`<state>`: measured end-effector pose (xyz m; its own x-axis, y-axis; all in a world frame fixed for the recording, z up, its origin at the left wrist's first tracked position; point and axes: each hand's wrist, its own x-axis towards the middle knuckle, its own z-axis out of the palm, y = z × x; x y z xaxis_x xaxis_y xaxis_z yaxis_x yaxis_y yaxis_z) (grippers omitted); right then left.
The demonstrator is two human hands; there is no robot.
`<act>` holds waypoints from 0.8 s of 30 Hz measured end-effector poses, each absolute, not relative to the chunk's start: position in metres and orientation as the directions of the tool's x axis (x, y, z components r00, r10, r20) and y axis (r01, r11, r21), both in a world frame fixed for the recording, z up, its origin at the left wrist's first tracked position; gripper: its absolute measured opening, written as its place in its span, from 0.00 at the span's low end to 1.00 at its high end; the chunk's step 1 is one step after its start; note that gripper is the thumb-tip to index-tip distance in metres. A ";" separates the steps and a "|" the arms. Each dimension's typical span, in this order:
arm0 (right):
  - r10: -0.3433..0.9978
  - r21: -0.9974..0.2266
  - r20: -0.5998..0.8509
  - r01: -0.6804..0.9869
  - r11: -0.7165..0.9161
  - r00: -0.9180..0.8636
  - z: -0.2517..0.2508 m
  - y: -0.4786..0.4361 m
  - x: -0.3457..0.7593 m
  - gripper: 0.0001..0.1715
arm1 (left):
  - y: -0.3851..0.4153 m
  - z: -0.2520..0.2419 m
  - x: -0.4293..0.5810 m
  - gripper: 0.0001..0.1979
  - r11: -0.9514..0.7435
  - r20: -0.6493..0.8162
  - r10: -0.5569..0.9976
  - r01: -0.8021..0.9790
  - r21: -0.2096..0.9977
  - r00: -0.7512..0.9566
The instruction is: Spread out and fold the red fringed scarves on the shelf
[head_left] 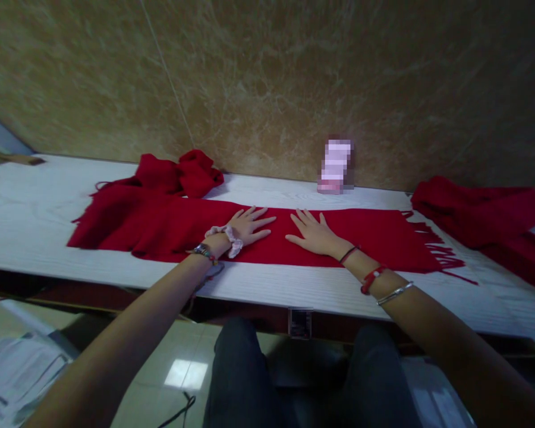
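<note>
A red scarf [370,238] lies lengthwise across the white table, its right end finished with twisted fringe. Flat on the middle of it rests my left hand [248,226], fingers spread and pointing right. My right hand [314,233] presses on the scarf a little further right, palm down with the fingers apart. Between the two hands the cloth looks smooth. Toward its left end the fabric is wrinkled, and it meets a bunched red cloth [160,175] behind it; I cannot tell whether they are one piece.
Another red scarf [477,214] lies loosely folded at the right. A blurred-out pink phone-like object [336,166] leans on the marbled wall [258,77] behind the white table [361,291]. A white stool or chair [22,374] stands on the floor at lower left.
</note>
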<state>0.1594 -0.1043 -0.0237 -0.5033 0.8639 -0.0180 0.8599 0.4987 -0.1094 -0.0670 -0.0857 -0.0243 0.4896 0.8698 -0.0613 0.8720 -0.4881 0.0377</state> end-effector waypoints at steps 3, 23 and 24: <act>0.854 -0.115 -0.025 0.850 0.514 -0.520 -0.022 -0.107 0.161 0.44 | -0.087 -0.033 -0.067 0.24 -0.492 -0.057 0.869 0.871 0.012 0.491; 0.724 -0.179 -0.066 0.722 0.668 -0.686 -0.017 -0.160 0.168 0.40 | -0.072 -0.031 -0.061 0.24 -0.402 -0.031 0.915 0.915 0.032 0.403; 0.720 -0.197 -0.075 0.718 0.668 -0.690 -0.016 -0.158 0.170 0.40 | -0.071 -0.032 -0.062 0.24 -0.396 -0.025 0.918 0.918 0.034 0.397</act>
